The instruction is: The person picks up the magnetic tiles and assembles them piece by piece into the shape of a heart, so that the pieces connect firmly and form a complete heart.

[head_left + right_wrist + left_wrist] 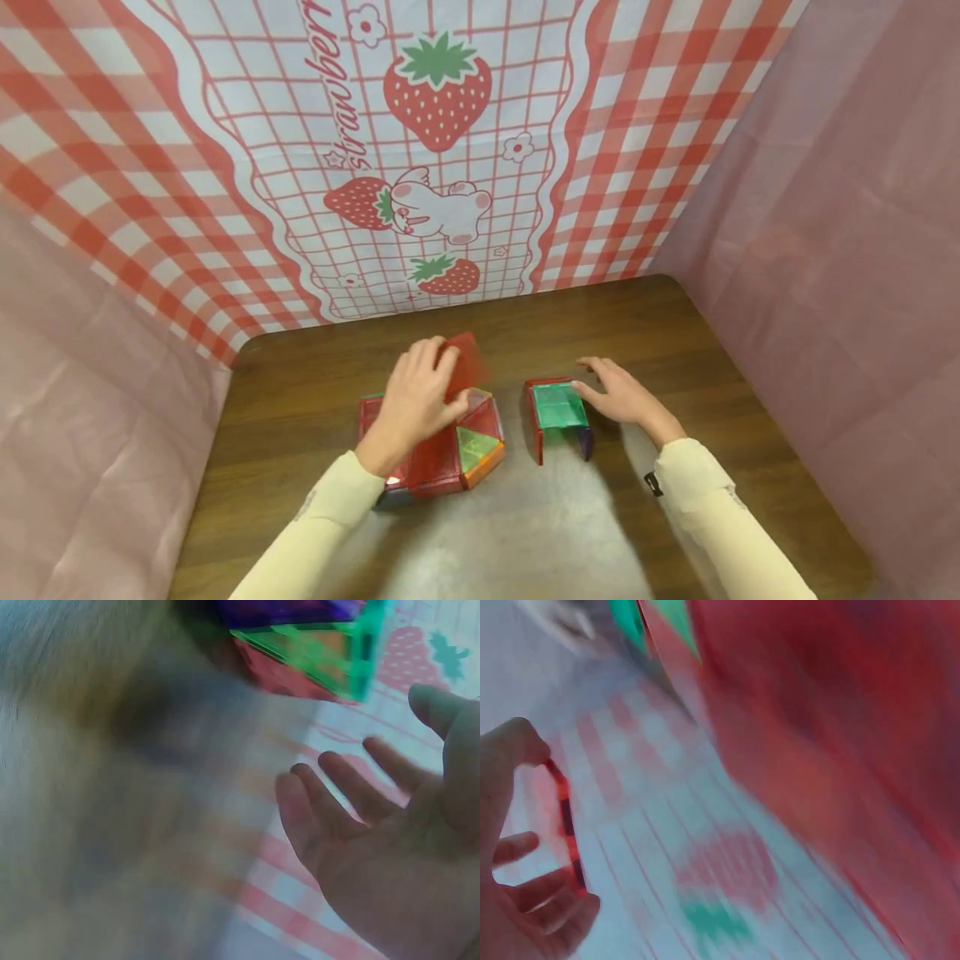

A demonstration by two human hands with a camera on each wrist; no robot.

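My left hand [412, 396] pinches a see-through red magnetic tile [468, 360] above the larger tile build. Seen edge-on in the left wrist view, that tile [568, 817] spans from thumb to fingers. The low build [435, 467] below has red tiles on top, a yellow-green triangle [477, 450] and an orange side piece [484, 465]; my hand and forearm hide part of it. A smaller build to the right has a green top tile [558, 406], red sides and a purple tile [586, 443]. My right hand [618, 396], fingers spread and holding nothing, is beside its right corner.
Both builds stand on a brown wooden table [300, 367] with rounded far corners. Behind it hangs a red-checked cloth [630, 167] printed with strawberries. Pink cloth [817, 250] hangs along both sides.
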